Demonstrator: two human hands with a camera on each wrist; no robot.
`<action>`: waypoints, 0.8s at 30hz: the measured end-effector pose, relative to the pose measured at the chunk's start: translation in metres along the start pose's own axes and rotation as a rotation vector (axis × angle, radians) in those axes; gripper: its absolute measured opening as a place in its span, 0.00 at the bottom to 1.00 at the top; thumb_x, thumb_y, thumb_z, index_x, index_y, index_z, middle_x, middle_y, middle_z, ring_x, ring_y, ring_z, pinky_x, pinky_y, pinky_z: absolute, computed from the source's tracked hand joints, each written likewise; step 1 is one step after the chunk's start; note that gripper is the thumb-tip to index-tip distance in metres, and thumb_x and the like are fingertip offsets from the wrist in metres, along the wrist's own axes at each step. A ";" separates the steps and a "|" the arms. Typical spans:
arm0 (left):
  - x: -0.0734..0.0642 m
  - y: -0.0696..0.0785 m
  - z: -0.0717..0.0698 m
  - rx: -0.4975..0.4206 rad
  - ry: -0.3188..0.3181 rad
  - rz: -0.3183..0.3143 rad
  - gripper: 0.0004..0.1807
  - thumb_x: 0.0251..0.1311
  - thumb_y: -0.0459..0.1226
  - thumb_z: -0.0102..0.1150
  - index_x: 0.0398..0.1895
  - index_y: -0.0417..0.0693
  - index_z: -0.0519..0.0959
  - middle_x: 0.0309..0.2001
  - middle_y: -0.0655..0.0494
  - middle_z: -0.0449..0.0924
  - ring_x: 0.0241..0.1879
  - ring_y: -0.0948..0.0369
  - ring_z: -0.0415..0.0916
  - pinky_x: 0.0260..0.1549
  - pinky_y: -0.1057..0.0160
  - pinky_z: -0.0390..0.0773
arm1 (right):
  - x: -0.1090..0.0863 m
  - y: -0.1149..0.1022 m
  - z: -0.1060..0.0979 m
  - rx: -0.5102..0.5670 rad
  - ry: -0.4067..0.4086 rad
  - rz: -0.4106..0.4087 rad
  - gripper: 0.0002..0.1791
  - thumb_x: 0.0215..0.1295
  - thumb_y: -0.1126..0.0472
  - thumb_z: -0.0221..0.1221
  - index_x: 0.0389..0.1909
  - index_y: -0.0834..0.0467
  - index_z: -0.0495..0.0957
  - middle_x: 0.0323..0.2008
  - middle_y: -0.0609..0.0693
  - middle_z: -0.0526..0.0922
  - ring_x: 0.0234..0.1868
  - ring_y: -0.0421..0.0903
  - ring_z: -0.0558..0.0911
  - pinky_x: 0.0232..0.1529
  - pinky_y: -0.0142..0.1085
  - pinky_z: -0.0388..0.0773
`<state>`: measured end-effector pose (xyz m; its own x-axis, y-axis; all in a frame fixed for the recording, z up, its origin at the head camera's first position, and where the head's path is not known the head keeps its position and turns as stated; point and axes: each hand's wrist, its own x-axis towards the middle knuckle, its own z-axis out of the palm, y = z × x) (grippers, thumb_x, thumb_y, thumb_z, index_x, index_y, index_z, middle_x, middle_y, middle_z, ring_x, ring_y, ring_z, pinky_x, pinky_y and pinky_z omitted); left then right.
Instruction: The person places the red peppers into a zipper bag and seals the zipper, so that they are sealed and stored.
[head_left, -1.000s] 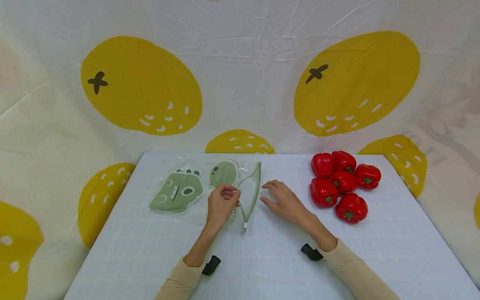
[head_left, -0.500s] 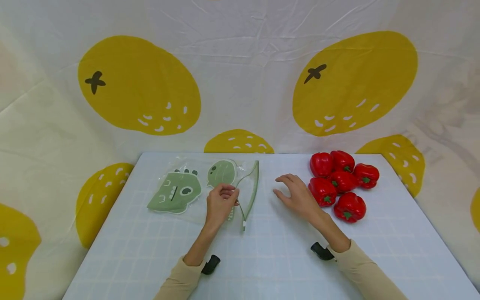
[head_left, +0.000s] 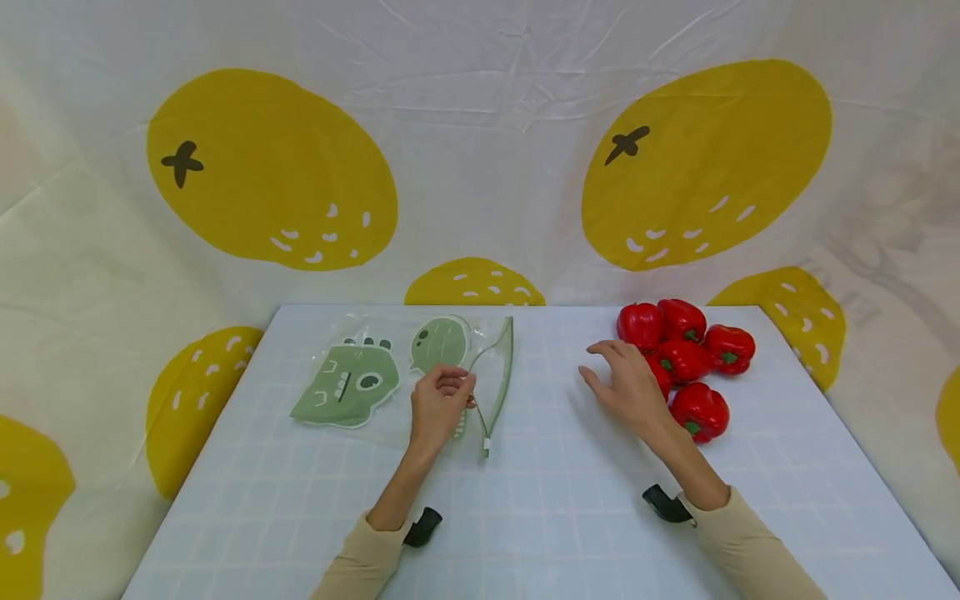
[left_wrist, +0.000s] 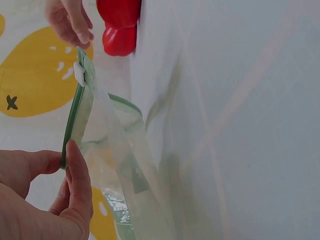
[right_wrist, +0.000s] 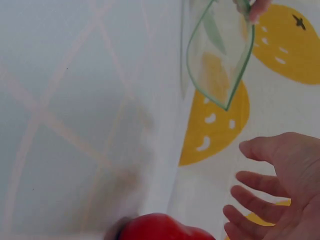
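A clear zip bag [head_left: 351,385] printed with green dinosaurs lies on the left half of the table, its green-edged mouth gaping to the right. My left hand [head_left: 437,410] pinches the upper edge of that mouth between thumb and fingers, lifting it off the lower edge. In the left wrist view a white slider [left_wrist: 79,74] sits at one end of the green zip strip. Fingers spread and holding nothing, my right hand [head_left: 632,390] is above the table at the left side of a cluster of red bell peppers [head_left: 701,412]. It partly hides one pepper in the head view.
Several peppers are bunched together at the back right of the table [head_left: 555,517], touching one another. A pale cloth with yellow fruit prints [head_left: 273,167] hangs behind the table. Each wrist wears a black camera mount [head_left: 424,527].
My right hand has moved right, away from the bag's mouth and over to the peppers. My left hand keeps its pinch on the bag's edge in the same place.
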<state>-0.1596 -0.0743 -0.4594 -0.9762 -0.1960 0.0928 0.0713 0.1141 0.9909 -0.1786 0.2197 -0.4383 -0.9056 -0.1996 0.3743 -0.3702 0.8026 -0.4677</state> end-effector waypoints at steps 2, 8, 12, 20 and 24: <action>0.001 -0.001 0.000 -0.008 0.001 0.000 0.07 0.62 0.29 0.69 0.39 0.32 0.82 0.29 0.43 0.84 0.23 0.61 0.81 0.26 0.58 0.87 | -0.002 0.004 -0.004 -0.004 0.014 0.013 0.26 0.54 0.63 0.76 0.54 0.64 0.81 0.54 0.63 0.81 0.54 0.60 0.77 0.50 0.59 0.82; 0.003 -0.002 0.001 -0.026 0.009 0.000 0.08 0.61 0.29 0.69 0.40 0.32 0.82 0.30 0.41 0.84 0.23 0.62 0.81 0.24 0.65 0.85 | -0.007 0.014 -0.012 -0.024 0.042 0.062 0.29 0.51 0.64 0.77 0.55 0.65 0.80 0.56 0.65 0.79 0.57 0.62 0.75 0.49 0.61 0.82; 0.004 -0.002 0.000 -0.030 0.015 -0.012 0.08 0.61 0.29 0.70 0.40 0.33 0.82 0.30 0.43 0.84 0.23 0.62 0.81 0.24 0.66 0.85 | -0.012 0.018 -0.017 -0.034 0.038 0.103 0.32 0.51 0.64 0.77 0.57 0.66 0.79 0.58 0.65 0.77 0.57 0.64 0.74 0.49 0.63 0.82; 0.004 -0.001 -0.001 -0.020 0.015 -0.013 0.08 0.62 0.30 0.70 0.40 0.33 0.82 0.30 0.45 0.84 0.23 0.61 0.81 0.25 0.66 0.85 | -0.022 0.025 -0.021 -0.089 0.045 0.142 0.32 0.48 0.65 0.78 0.57 0.66 0.79 0.56 0.68 0.78 0.56 0.66 0.75 0.50 0.66 0.80; 0.004 -0.001 -0.001 -0.019 0.012 -0.013 0.08 0.62 0.30 0.70 0.40 0.34 0.82 0.30 0.44 0.84 0.23 0.61 0.81 0.25 0.65 0.85 | -0.025 0.026 -0.023 -0.126 0.041 0.164 0.34 0.49 0.64 0.78 0.58 0.67 0.78 0.56 0.70 0.77 0.57 0.68 0.73 0.52 0.69 0.76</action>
<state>-0.1632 -0.0762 -0.4598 -0.9746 -0.2092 0.0804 0.0621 0.0927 0.9938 -0.1608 0.2586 -0.4413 -0.9415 -0.0394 0.3346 -0.1871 0.8870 -0.4221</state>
